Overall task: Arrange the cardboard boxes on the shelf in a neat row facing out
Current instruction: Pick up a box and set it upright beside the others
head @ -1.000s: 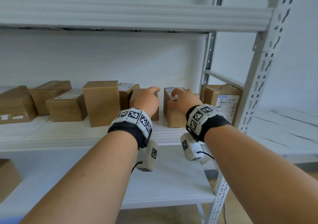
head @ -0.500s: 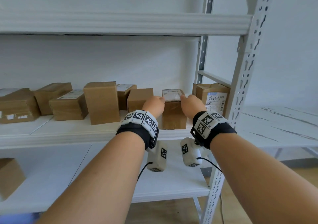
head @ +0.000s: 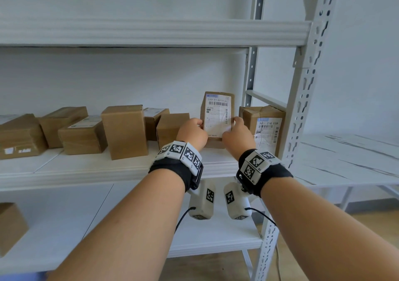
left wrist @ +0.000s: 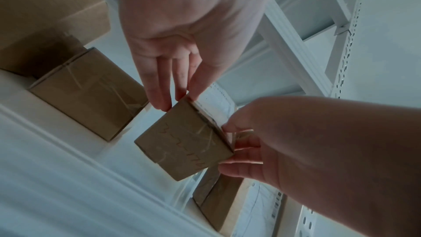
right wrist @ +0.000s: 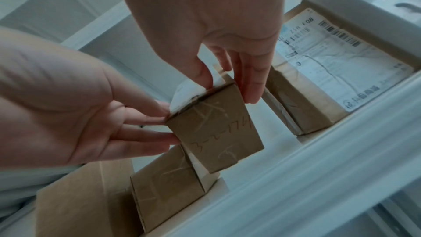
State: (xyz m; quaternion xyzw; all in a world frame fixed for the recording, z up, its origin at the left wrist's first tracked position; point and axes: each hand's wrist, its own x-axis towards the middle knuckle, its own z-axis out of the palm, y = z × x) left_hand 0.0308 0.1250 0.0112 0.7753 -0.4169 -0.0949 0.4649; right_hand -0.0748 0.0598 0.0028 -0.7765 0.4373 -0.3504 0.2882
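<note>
A small cardboard box (head: 218, 116) with a white shipping label is held upright between both hands, label towards me, just above the middle shelf board (head: 86, 170). My left hand (head: 193, 130) pinches its left edge and my right hand (head: 236, 132) pinches its right edge. From below, the left wrist view shows the box's (left wrist: 184, 143) handwritten underside clear of the board, with my left hand's fingertips (left wrist: 159, 96) on its far edge. In the right wrist view my right hand's fingers (right wrist: 250, 86) grip the box (right wrist: 216, 129) beside the left hand (right wrist: 102, 114).
A labelled box (head: 263, 127) stands at the shelf's right end against the perforated post (head: 302, 108). A small box (head: 170, 127) is left of the held one, then a tall box (head: 124, 131) and several more lying further left. Another box (head: 10, 226) is on the lower shelf.
The small box stood on the shelf with its label on top. Both hands have gripped it, lifted it and tipped it up so the label faces outward.
</note>
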